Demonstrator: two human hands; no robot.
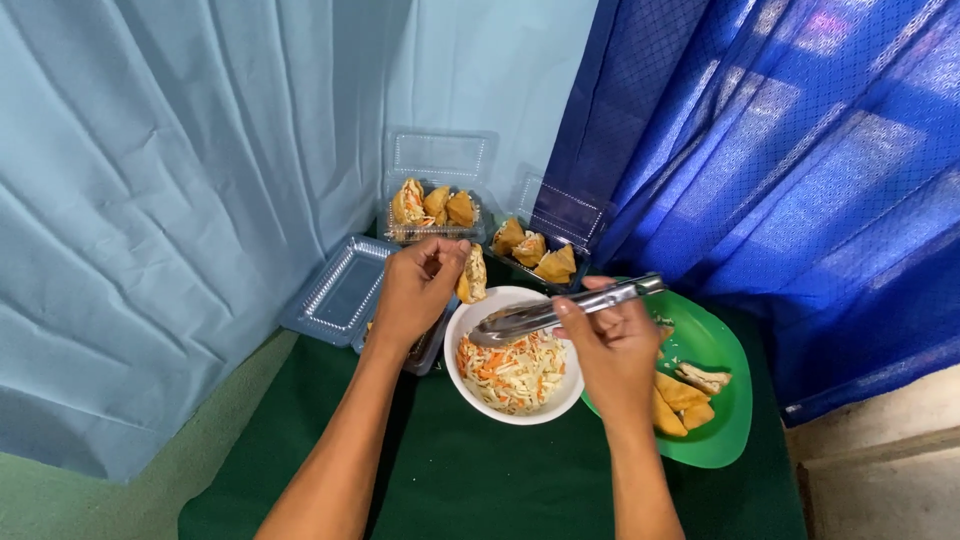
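My left hand (415, 290) holds a fried, stuffed tofu piece (472, 274) above an open clear plastic box (340, 295). My right hand (610, 350) grips metal tongs (545, 315), whose tips reach over a white bowl (465, 318) filled with shredded cabbage and carrot (512, 372). The bowl sits on a dark green cloth between both hands.
Two open clear boxes with stuffed tofu (433, 206) (535, 250) stand at the back. A green plate (715, 345) with plain fried tofu pieces (683, 398) lies to the right. Light blue curtain (180, 180) hangs left, dark blue curtain (780, 170) right.
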